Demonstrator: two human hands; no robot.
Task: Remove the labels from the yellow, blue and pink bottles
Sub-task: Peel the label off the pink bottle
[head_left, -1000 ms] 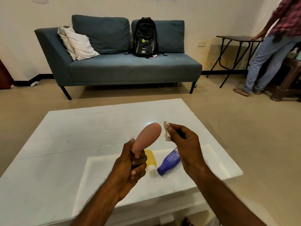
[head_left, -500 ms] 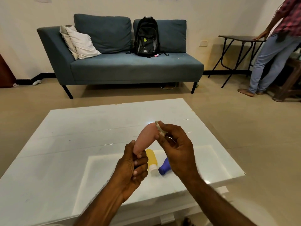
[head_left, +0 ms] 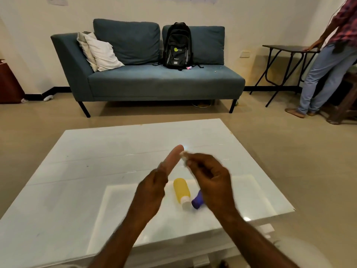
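Above the table (head_left: 81, 190), our left hand (head_left: 152, 190) clenches the pink bottle (head_left: 172, 159); right-hand fingers (head_left: 190, 161) pinch its label scrap (head_left: 183, 154). We should peel slowly, close to the surface.

glossy white table (head_left: 96, 171), cloth sofa (head_left: 154, 84)

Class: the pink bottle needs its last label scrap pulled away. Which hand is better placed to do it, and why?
The right hand: its fingertips pinch the pale scrap beside the pink bottle, while the left hand grips the bottle's lower end.
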